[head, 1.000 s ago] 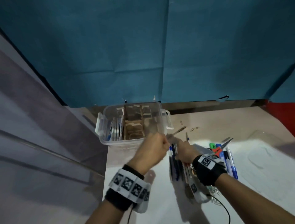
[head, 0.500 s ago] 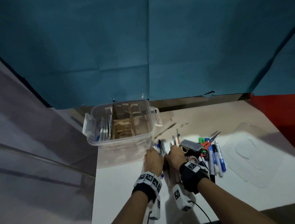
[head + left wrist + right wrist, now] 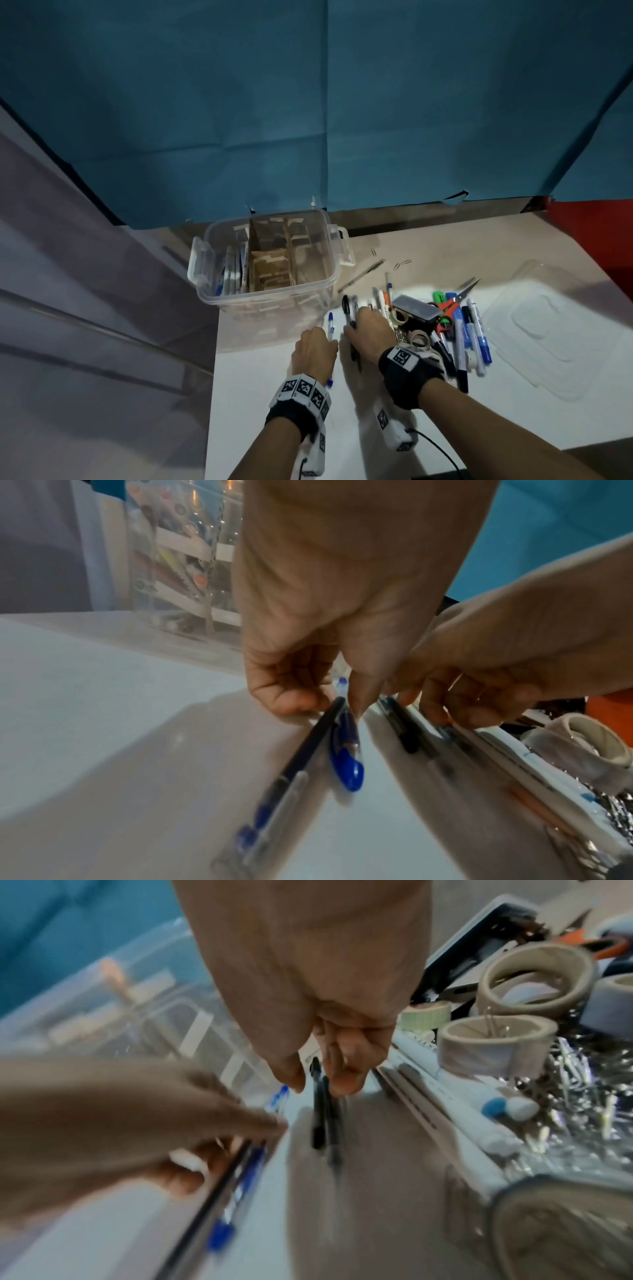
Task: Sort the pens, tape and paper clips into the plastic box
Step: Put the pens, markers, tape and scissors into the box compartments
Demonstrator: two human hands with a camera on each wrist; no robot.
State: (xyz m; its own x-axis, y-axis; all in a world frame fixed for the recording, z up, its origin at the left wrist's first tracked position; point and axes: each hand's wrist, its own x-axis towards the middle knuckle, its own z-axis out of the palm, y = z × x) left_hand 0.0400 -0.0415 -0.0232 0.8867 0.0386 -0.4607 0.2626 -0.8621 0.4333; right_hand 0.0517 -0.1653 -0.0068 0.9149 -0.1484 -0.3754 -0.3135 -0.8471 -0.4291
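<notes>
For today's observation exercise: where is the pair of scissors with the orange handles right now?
In the head view the scissors lie on the table, right of the right hand, atop the loose markers, between the grey case and the box lid.

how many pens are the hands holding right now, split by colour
blue plastic pens, pinched in the left hand: 2
black plastic pens, pinched in the right hand: 2
total: 4
</notes>
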